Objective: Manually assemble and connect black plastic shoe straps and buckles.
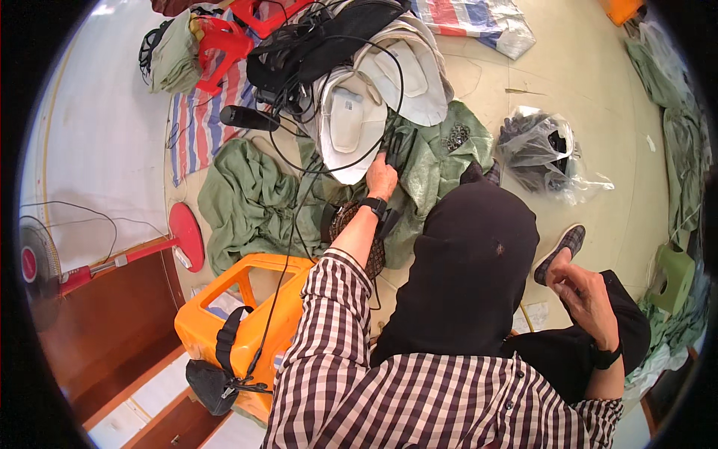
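Checked shirt: This dark-and-white shirt [449, 400] was nearest the camera, with a bent knee in black trousers [471, 262] just past it.
Black floppy thing: It [402, 146] lay on the green cloth [243, 194], just beside the white padded piece [348, 123]. It had thin strips, a bit like glove fingers, but its full shape was hard to tell.
How it would handle: It looked light, soft and bendy, so it would likely flop and not break. I could not tell if it was slippery.
Where to hold it: The thick end near the hand seemed best, as the thin strips might slip or twist. A black cord [402, 82] looped close by and could snag.
Left hand: This hand [381, 179] was at the near end of the black floppy thing, with its fingers bent and bunched. The tips were partly hidden, so I could not tell if they had a grip.
Left arm: It reached forward, almost straight, past the orange stool [198, 325], with the back of the hand up.
Right hand: This one [593, 303] hung loose and half curled by the checked shoe [561, 251]. Nothing showed in its fingers, and its elbow was bent.
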